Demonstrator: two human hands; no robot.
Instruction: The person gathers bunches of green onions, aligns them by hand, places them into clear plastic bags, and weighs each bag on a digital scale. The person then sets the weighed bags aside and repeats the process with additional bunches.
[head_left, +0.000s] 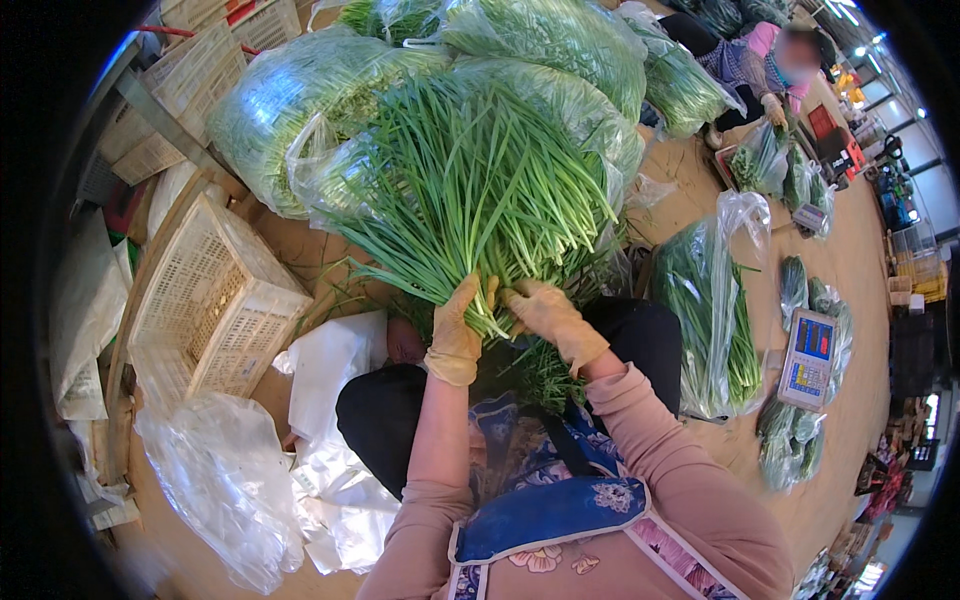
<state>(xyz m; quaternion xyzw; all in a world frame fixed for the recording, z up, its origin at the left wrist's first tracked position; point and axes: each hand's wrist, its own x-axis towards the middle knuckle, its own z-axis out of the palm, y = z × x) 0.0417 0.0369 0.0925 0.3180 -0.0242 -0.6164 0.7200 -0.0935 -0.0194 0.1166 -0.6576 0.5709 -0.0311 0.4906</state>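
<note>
My left hand (456, 334), in a thin yellowish glove, is closed around the pale stem ends of a small bunch of garlic chives (450, 217). Just to its right is my right hand (555, 319), gloved alike, with its fingers curled in at the stems. Its fingertips are partly hidden, so its grip is unclear. Beyond both hands a larger heap of chives (555, 195) fans out, its cut ends facing right and towards me. Loose green trimmings (547, 375) lie between my knees, below my right hand.
Large clear bags of greens (300, 112) are piled ahead. At left are a plastic crate (225, 300) and plastic sheeting (225, 480). A bag of chives (697, 315) and a digital scale (808, 360) with bagged greens stand right. Another person (750, 67) handles bags at upper right.
</note>
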